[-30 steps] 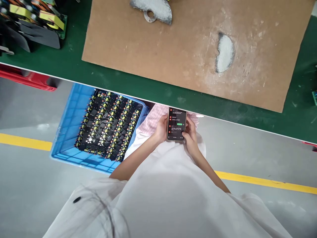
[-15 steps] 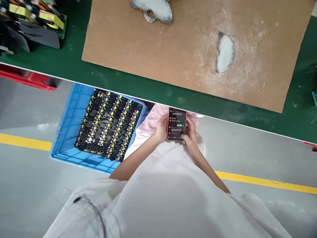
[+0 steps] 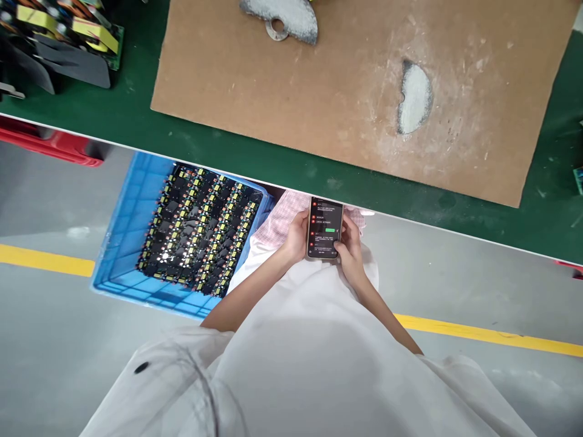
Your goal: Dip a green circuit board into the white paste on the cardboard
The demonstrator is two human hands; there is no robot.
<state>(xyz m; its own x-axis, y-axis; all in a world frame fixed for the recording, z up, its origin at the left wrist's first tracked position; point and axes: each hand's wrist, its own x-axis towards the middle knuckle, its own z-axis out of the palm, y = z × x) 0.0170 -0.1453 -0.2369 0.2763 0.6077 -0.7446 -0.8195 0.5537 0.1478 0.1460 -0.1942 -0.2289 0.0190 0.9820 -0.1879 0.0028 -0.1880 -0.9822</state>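
Sitting between the curled fingers of the left hand (image 3: 297,238) and right hand (image 3: 352,250), which pinch its long sides, the smartphone (image 3: 325,226) is probably light, stiff, slick and screen-fragile, best held by those edges.

We're on one head-worn cam, near, facing steeply down: table (image 3: 255,158) across top, hands (image 3: 298,237) mid-frame.

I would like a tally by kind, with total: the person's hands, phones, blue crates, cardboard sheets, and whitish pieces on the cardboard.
Hands: 2 (left hand, right hand)
Phone: 1
Blue crate: 1
Cardboard sheet: 1
Whitish pieces: 2 (upper piece, right-side piece)
Total: 7
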